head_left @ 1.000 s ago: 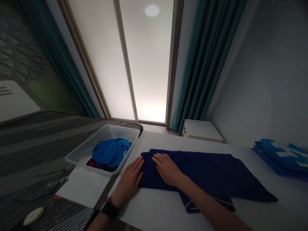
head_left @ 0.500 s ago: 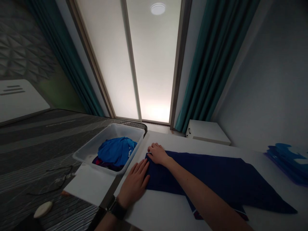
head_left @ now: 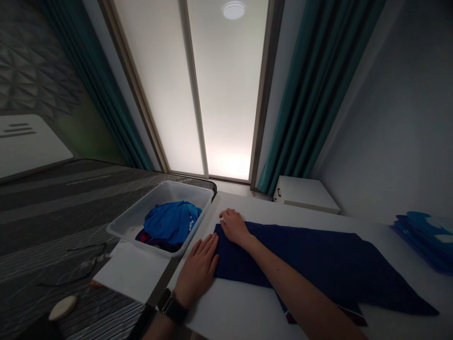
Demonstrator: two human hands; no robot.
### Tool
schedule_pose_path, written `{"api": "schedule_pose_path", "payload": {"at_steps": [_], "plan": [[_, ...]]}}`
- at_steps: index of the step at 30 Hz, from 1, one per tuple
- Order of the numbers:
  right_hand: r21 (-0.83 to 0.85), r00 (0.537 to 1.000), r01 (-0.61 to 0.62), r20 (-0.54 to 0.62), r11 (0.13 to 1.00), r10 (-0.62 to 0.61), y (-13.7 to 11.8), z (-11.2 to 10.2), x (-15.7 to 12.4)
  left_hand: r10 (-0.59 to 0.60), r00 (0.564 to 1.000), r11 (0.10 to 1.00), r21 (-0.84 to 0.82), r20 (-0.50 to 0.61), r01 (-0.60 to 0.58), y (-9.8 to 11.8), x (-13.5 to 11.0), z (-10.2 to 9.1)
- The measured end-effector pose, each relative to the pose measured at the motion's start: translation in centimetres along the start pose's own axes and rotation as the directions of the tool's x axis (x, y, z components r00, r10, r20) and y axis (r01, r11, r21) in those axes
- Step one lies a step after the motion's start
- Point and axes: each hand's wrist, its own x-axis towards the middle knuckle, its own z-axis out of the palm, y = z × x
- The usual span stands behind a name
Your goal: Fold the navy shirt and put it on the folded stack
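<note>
A dark navy garment lies folded flat across the white table. My left hand rests flat and open on the garment's near left corner, a dark watch on its wrist. My right hand is pressed on the far left corner of the same garment, fingers flat and slightly curled, holding nothing. A maroon-trimmed edge of cloth pokes out under the garment near my right forearm.
A white plastic bin with crumpled blue clothes sits left of the table on a dark striped mattress. Folded blue garments are stacked at the far right. A white cabinet, teal curtains and a window stand behind.
My right hand moved from the middle of the garment's left end to its far left corner. The left hand stayed at the near corner. The view shifted slightly.
</note>
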Motion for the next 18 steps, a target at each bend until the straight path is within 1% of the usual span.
{"api": "schedule_pose_path", "payload": {"at_steps": [2,5,9,11,14,16,18], "plan": [[0.042,0.999,0.029,-0.027,0.999,-0.028,0.9,-0.9,-0.8,0.009,1.0,1.0,0.013,-0.006,-0.009,-0.1,0.0,0.1],[0.058,0.997,0.053,-0.051,0.997,-0.05,3.3,-2.5,-3.0,0.026,1.0,0.999,0.03,0.002,-0.026,-0.3,0.1,0.2],[0.008,0.998,0.019,-0.052,1.0,-0.018,7.4,-4.6,-7.3,0.051,0.999,0.999,0.015,0.016,-0.052,-1.2,0.4,0.5],[-0.017,0.999,-0.006,-0.035,1.0,0.006,9.4,-5.5,-9.7,0.053,0.998,0.999,-0.004,0.017,-0.053,-1.9,0.7,0.7],[-0.05,0.998,-0.056,-0.012,0.997,0.055,11.8,-6.6,-13.2,0.04,0.999,0.999,-0.023,0.037,-0.039,-2.3,1.5,0.7],[-0.069,0.997,-0.08,-0.005,0.994,0.08,12.8,-7.1,-15.1,0.019,1.0,0.999,-0.028,0.016,-0.018,-1.7,2.3,0.5],[-0.087,0.995,-0.098,0.001,0.991,0.098,13.4,-7.5,-16.7,0.015,0.999,0.999,-0.036,-0.032,-0.016,-0.3,3.2,0.4]]}}
